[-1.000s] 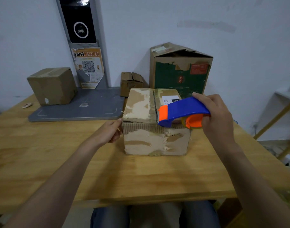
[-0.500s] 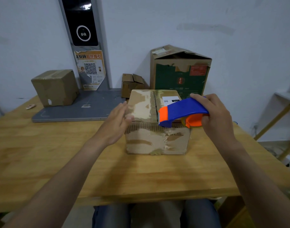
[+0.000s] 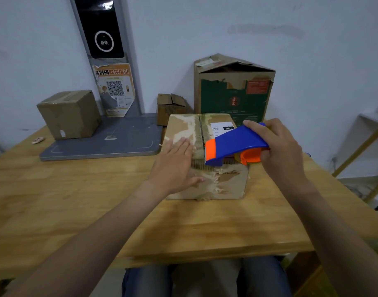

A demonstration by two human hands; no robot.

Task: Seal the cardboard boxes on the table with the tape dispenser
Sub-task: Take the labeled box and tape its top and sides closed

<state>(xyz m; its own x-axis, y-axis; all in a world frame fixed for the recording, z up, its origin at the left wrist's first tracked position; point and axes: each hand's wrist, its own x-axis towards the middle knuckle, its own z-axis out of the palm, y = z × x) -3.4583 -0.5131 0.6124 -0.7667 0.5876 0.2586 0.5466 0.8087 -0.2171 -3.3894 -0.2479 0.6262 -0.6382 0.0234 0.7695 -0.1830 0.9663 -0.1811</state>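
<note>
Centre frame: cardboard box (image 3: 226,185) sitting on the wooden table (image 3: 76,200), both top flaps lying down and meeting at a centre seam, so contents are hidden. Its surface is looking scuffed, with pale torn patches on the top and front and a white label on the right flap. Left hand (image 3: 175,161) is lying flat, fingers straight, pressing the left flap, thumb hanging over the front face. Right hand (image 3: 280,151) is gripping the tape dispenser (image 3: 237,144), blue body, orange nose sitting at the box's front top edge by the seam. Behind: small box (image 3: 171,106) with flaps standing open, inside not showing; tall green box (image 3: 233,95) with its top gaping dark. Upper left: closed brown box (image 3: 70,114).
</note>
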